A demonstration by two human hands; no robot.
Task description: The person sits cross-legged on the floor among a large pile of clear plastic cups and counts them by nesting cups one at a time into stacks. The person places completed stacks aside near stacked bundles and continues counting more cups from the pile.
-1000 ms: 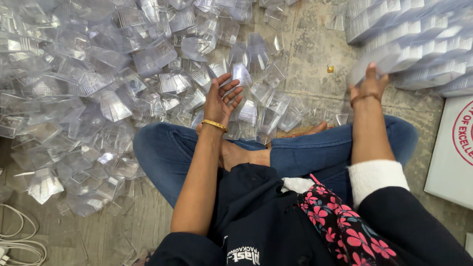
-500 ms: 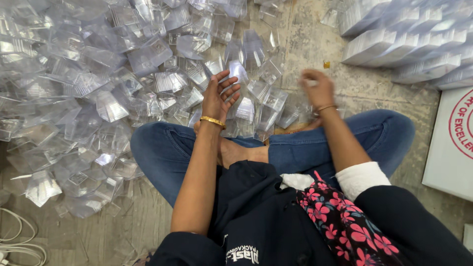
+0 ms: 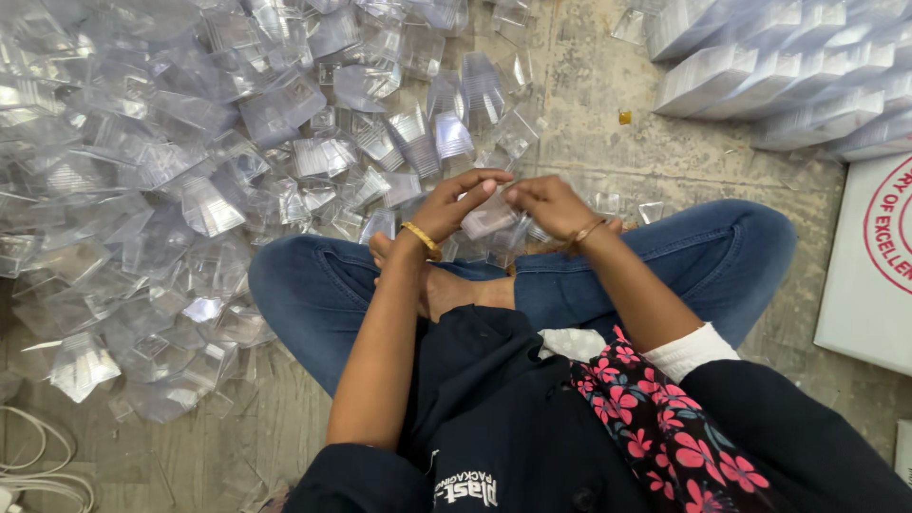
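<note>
Clear plastic piece [image 3: 489, 217] held between both hands above the crossed legs. Left hand [image 3: 454, 207] pinches its near edge, fingers closed on it; right hand [image 3: 551, 204] grips the opposite edge, fingers likewise closed. Hands almost touching. Loose heap of clear plastic boxes [image 3: 190, 171] spreads beyond and beside the left hand. Stacked folded boxes [image 3: 779, 71] lie well beyond the right hand.

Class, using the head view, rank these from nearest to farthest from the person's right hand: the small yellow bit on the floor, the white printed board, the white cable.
Measured from the right hand:
1. Small yellow bit, just above on bare floor.
2. White printed board, far right edge.
3. White cable, bottom left corner.
</note>
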